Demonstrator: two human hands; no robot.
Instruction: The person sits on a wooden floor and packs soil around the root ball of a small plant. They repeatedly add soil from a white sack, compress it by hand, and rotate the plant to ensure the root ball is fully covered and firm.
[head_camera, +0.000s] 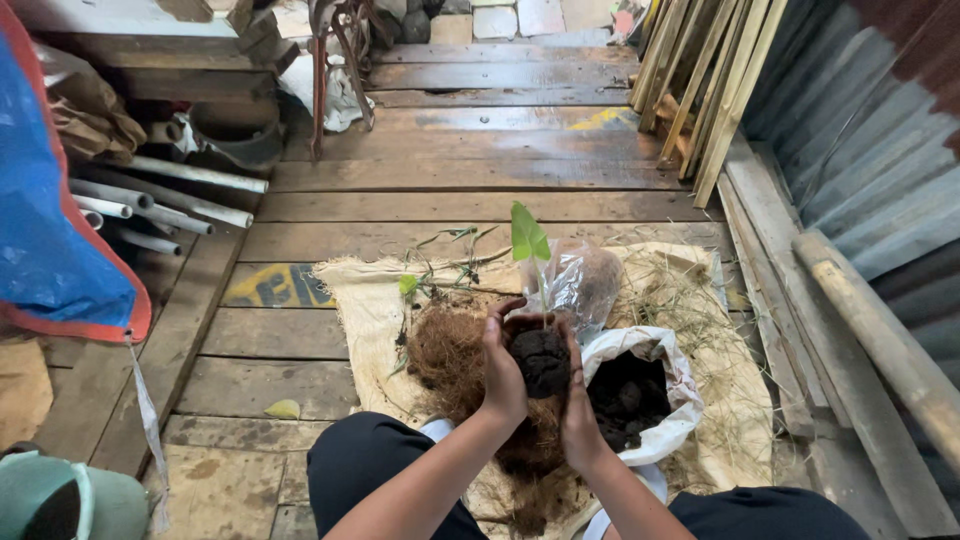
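Note:
My left hand (500, 370) and my right hand (578, 400) cup a dark ball of soil (541, 360) between them, one on each side. A thin stem rises from the ball to a bright green leaf (527, 235). Brown coconut fibre (445, 350) lies in a heap under and left of my hands. A white sack of dark soil (640, 385) stands open just right of my right hand. Behind the ball lies a clear plastic bag (580, 285).
All this rests on a burlap sheet (365, 300) spread over a wooden plank floor (470, 175). Grey pipes (160, 200) and a blue tarp (45, 240) are at the left. Bamboo poles (700, 90) lean against a corrugated metal wall (870, 150) at the right.

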